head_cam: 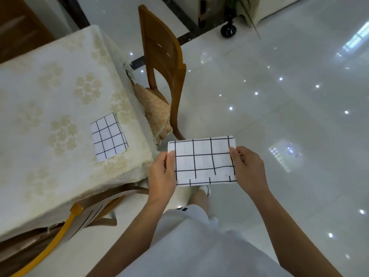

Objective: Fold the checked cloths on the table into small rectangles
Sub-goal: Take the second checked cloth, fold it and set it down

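Note:
A white cloth with black check lines (202, 161), folded into a rectangle, is held flat in the air off the table's right corner. My left hand (161, 174) pinches its left edge and my right hand (248, 166) pinches its right edge. A second checked cloth (108, 136), folded into a smaller rectangle, lies on the table (50, 92) near its right edge, to the left of my hands.
The table wears a cream flowered tablecloth. A wooden chair (161, 56) with a cushion stands at its right side, another chair (79, 214) at the near edge. Glossy white floor spreads to the right, with a black vase (228, 30) at the far end.

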The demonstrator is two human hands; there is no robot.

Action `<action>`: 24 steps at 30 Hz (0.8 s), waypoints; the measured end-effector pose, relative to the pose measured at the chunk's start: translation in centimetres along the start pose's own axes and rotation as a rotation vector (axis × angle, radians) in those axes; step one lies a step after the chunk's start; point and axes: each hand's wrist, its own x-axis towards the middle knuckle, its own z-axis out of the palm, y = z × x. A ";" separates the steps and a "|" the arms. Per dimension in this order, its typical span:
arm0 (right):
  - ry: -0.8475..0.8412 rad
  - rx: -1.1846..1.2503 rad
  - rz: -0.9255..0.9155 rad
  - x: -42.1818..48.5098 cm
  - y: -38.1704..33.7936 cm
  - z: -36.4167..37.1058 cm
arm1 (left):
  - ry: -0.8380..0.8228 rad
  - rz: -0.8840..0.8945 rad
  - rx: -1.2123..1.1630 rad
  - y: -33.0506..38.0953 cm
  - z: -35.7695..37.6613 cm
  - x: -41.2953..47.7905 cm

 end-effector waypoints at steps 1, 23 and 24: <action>-0.014 -0.005 -0.011 1.3 -0.3 0.2 | 0.016 -0.008 -0.011 0.2 0.3 0.9; -0.366 -0.156 -0.437 29.3 -16.4 9.6 | 0.493 -0.214 -0.268 4.6 -1.6 22.5; -0.399 -0.156 -0.456 29.8 -17.1 10.3 | 0.530 -0.238 -0.270 4.5 -1.9 22.7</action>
